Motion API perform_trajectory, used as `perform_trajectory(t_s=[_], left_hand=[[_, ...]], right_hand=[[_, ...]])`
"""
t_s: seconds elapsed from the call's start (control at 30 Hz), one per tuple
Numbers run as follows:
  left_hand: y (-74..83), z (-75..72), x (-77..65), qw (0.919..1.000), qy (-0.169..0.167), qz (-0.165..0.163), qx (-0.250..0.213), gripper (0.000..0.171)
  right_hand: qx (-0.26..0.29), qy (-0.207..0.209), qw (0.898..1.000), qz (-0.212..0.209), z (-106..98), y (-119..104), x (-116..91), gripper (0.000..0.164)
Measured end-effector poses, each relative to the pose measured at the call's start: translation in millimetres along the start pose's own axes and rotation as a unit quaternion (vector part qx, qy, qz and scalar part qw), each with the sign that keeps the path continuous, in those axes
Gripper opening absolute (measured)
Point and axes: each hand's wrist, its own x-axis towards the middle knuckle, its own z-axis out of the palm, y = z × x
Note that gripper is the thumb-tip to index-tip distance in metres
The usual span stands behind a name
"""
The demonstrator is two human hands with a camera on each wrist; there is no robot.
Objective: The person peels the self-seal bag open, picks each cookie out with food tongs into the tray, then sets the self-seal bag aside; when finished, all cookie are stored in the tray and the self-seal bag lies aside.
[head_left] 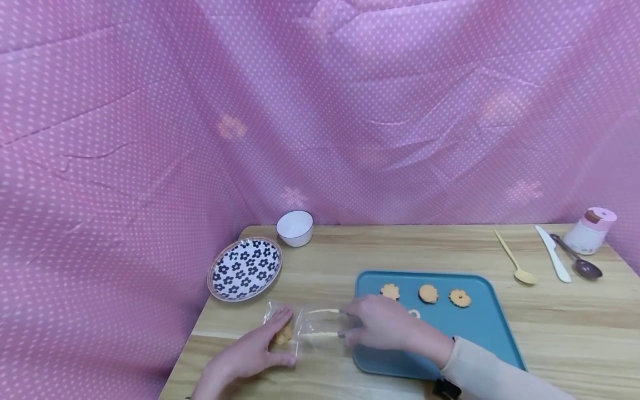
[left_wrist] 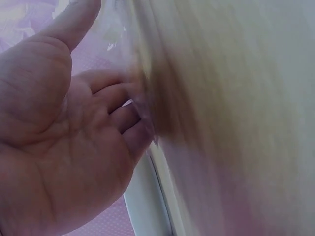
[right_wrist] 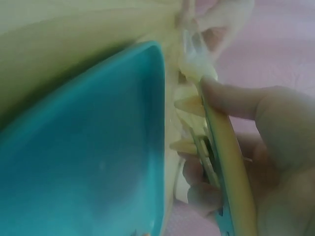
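My left hand (head_left: pixel 252 350) holds a clear plastic bag (head_left: pixel 296 339) on the table, with thumb and fingers on opposite sides. Tan cookies (head_left: pixel 284 335) show inside the bag, partly covered by the hand. My right hand (head_left: pixel 377 322) grips pale yellow tongs (right_wrist: pixel 229 172), their two arms apart and reaching left to the bag's open side. Whether the tips touch a cookie cannot be told. Beneath the right hand lies a teal tray (head_left: pixel 470 328) with several cookies, among them a round one (head_left: pixel 428 293) and a scalloped one (head_left: pixel 460 298). The left wrist view is blurred beyond the fingers.
A flower-patterned plate (head_left: pixel 245 269) and a white bowl (head_left: pixel 295 228) stand at the back left. On the right are a yellow spoon (head_left: pixel 524 276), a white knife (head_left: pixel 554 256), a dark spoon (head_left: pixel 587 269) and a pink-lidded jar (head_left: pixel 590 233). Pink dotted cloth (head_left: pixel 350 139) hangs behind the table.
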Motion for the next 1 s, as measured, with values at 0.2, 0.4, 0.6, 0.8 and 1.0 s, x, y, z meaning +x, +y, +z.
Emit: perform_trajectory(t_s=[0.2,0.4,0.6,0.8,1.0], left_hand=[[0.1,2.0,2.0,0.9999,0.012,0.002,-0.001,0.107],[1.5,3.1,2.8,0.9998,0.013,0.011,0.008,0.107],[2.8,5.7,3.2,0.9991,0.03,0.016,0.026,0.103],[6.2,5.0,1.8,0.9968,0.061,0.013,0.051,0.095],[4.4,5.0,1.8,0.9962,0.067,0.011,0.054,0.089]], right_hand=[[0.004,0.0,1.0,-0.003,2.8,-2.2,4.9,0.056],[0.009,-0.012,1.0,0.004,6.2,-5.5,9.8,0.059],[-0.004,-0.013,1.0,0.005,8.4,-7.1,11.5,0.056],[-0.008,0.002,1.0,0.009,13.4,-4.5,11.2,0.059],[-0.013,0.02,1.0,-0.006,12.1,0.7,8.3,0.059]])
